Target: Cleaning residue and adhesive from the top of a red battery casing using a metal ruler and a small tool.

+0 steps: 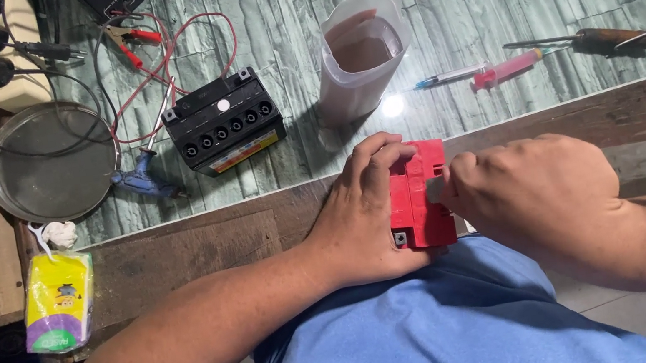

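Note:
A small red battery (420, 210) rests against my lap at the edge of the wooden bench. My left hand (366, 217) wraps around its left side and holds it steady. My right hand (531, 190) covers its right side, with thumb and fingers pinched at a spot on the battery's top face. What the fingertips pinch is hidden.
On the green tiled top stand a black battery (224, 122) with open cell holes and red clip leads (138, 43), a clear plastic jug (362, 54), a round metal dish (51, 161), a pink syringe (505, 69), a screwdriver (615, 39) and a yellow tissue pack (59, 301).

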